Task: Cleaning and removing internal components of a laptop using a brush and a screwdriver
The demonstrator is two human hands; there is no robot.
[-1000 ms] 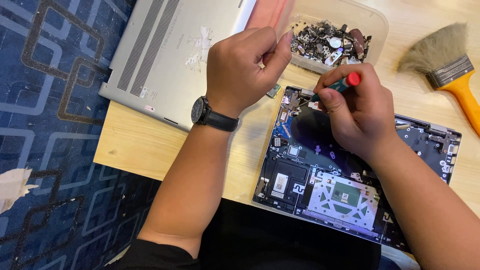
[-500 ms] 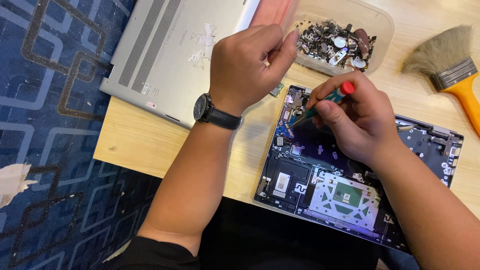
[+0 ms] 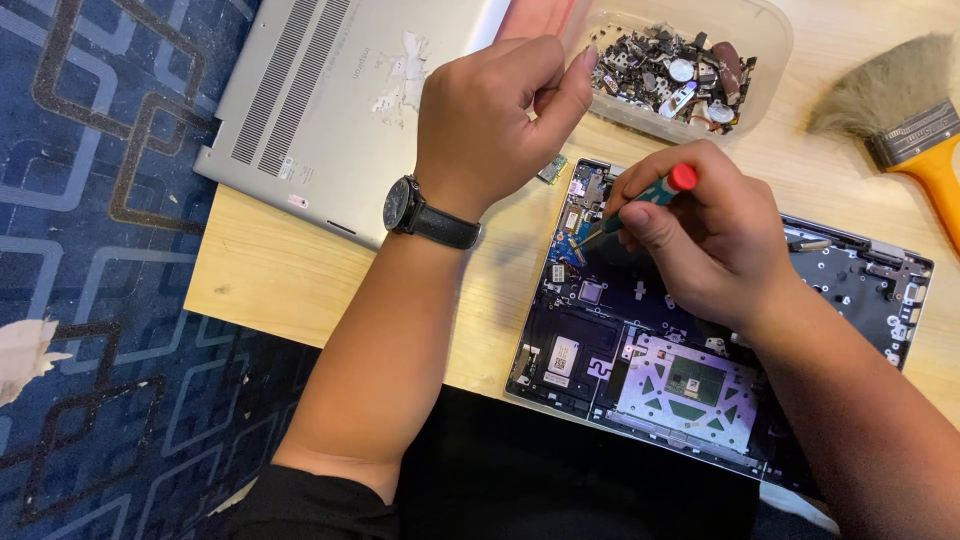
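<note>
An opened laptop chassis (image 3: 600, 360) lies on a light wooden table (image 3: 270, 270), its dark circuit board and silver touchpad plate exposed. My right hand (image 3: 700, 240) grips a small screwdriver (image 3: 655, 190) with a teal handle and red cap, its tip on the board near the chassis's upper left corner. My left hand (image 3: 495, 120), with a black wristwatch on the wrist, hovers above the table just left of that corner. Its thumb and fingers are pinched together; whether something tiny sits between them I cannot tell.
A silver laptop bottom cover (image 3: 340, 100) lies at the table's far left. A clear plastic tub (image 3: 770, 40) of several small screws and metal parts stands behind the chassis. A brush (image 3: 900, 120) with an orange handle lies at the right. Blue patterned carpet (image 3: 90, 280) lies left of the table.
My right hand has tilted the screwdriver and shifted slightly on the board. My left hand stays pinched in about the same place.
</note>
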